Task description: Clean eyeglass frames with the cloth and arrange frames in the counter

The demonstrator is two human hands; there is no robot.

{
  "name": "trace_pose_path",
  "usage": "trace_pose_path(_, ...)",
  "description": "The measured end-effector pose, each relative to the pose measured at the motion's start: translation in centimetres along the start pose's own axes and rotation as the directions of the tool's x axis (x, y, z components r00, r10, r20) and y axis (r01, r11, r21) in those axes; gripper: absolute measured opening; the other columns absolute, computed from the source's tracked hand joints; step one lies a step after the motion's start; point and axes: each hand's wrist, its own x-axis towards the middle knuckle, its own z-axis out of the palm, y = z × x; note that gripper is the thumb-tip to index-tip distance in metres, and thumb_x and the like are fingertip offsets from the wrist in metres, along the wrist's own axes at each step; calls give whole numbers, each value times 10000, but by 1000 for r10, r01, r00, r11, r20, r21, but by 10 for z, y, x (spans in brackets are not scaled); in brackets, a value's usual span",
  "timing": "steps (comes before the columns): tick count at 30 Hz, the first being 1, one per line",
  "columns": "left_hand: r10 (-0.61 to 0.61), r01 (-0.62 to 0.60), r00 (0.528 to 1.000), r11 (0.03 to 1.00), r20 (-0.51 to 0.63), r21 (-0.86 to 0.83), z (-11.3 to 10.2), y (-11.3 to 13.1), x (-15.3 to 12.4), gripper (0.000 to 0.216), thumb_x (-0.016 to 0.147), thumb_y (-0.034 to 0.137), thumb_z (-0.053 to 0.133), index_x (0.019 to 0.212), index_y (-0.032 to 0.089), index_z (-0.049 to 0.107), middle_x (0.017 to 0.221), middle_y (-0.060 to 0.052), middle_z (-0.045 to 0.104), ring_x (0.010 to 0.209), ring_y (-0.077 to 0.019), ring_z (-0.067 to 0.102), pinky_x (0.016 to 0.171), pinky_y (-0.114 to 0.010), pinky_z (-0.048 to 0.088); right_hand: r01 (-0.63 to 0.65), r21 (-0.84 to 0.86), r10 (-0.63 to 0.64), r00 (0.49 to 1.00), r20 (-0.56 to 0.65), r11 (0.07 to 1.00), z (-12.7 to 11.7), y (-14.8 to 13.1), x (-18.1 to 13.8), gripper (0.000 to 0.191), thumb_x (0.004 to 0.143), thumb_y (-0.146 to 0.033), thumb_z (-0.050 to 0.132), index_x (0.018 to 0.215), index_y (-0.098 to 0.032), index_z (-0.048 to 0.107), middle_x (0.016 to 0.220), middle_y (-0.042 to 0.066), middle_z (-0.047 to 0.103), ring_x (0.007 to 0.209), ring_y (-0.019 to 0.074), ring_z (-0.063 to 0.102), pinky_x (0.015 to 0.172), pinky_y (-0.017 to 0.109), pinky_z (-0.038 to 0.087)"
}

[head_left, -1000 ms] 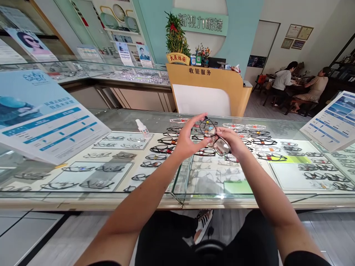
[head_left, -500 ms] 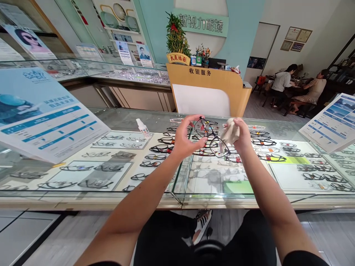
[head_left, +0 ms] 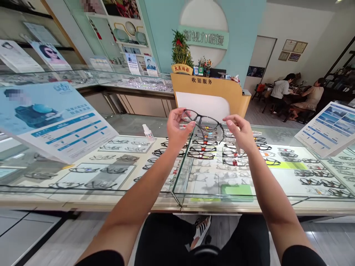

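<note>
My left hand pinches one side of a pair of dark-framed eyeglasses, held up above the glass counter. The lenses are clear, and one temple arm curves down at the right. Beside that right end is my right hand, its fingers bent and the fingertips close to the frame; whether they touch it I cannot tell. A pale edge of the cleaning cloth shows beneath the right palm, the rest hidden by the hand. Below both hands, rows of eyeglasses lie inside the display case.
A white spray bottle stands on the counter, left of my hands. Folded price cards stand at the left and right. Beyond is a wooden cashier desk with a plant. Two people sit at a table, back right.
The eyeglasses have turned from steeply tilted to nearly level. The cloth, spread in my right hand before, is now mostly hidden under it. The view has tipped up slightly.
</note>
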Motion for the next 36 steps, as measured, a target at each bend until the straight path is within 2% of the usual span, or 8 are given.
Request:
trace_pose_path(5,324,-319,945,943,-47,93,20,34,48,766,758,769,882,1313,327,592,1205,-91,668,1193,-304,676,1011,-465,556,145,-158,-144,989,14,977,-9,-58,12,472,800,-650,917,1026,-275,739,723,-37,590,660,136,475,596,283,340)
trace_pose_path(9,448,-444,890,893,-83,69,41,58,62,732,808,765,857,1313,331,553,1205,-78,628,1114,-262,677,1006,-450,587,202,-231,-225,971,-80,952,-7,-78,13,449,827,-619,917,974,-270,676,767,-29,624,660,127,452,588,281,329)
trace_pose_path(14,424,-416,904,901,-50,123,39,57,52,793,780,754,899,1318,312,520,1248,-68,554,1164,-238,639,946,-363,600,225,-281,-264,959,-108,933,-7,-76,10,448,859,-617,900,902,-258,636,751,-36,603,620,111,398,563,288,291)
trace_pose_path(18,408,-403,913,906,-15,128,30,61,46,806,743,723,949,1286,299,530,1278,-54,532,1191,-229,628,970,-363,599,238,-274,-278,953,-121,932,-10,-73,11,438,870,-624,890,895,-262,645,711,-43,554,601,113,379,543,291,265)
trace_pose_path(23,330,-332,943,941,36,62,28,82,43,604,797,642,949,1190,309,632,1122,-28,622,1034,-200,671,846,-345,605,226,-279,-282,942,-180,933,-11,-74,9,370,929,-593,846,958,-261,686,799,-8,614,718,142,538,574,289,334)
trace_pose_path(27,341,-342,940,938,31,52,28,93,41,497,784,557,990,1121,331,702,1049,-8,683,929,-186,680,748,-344,587,233,-298,-291,942,-166,926,-11,-76,6,362,959,-604,810,1030,-258,730,855,10,665,762,152,586,598,291,366)
trace_pose_path(30,350,-350,937,932,12,97,27,97,40,489,791,512,999,1144,327,716,1118,-23,718,1002,-210,707,816,-375,600,237,-342,-302,942,-150,909,-12,-74,8,380,971,-618,791,1075,-253,762,872,17,694,744,148,580,596,292,363)
trace_pose_path(36,369,-358,929,896,8,264,23,102,38,587,791,539,992,1233,277,707,1221,-30,722,1215,-274,708,1113,-500,573,221,-402,-261,964,-48,889,-17,-68,15,468,988,-671,743,1098,-221,805,784,1,642,620,112,438,564,294,298)
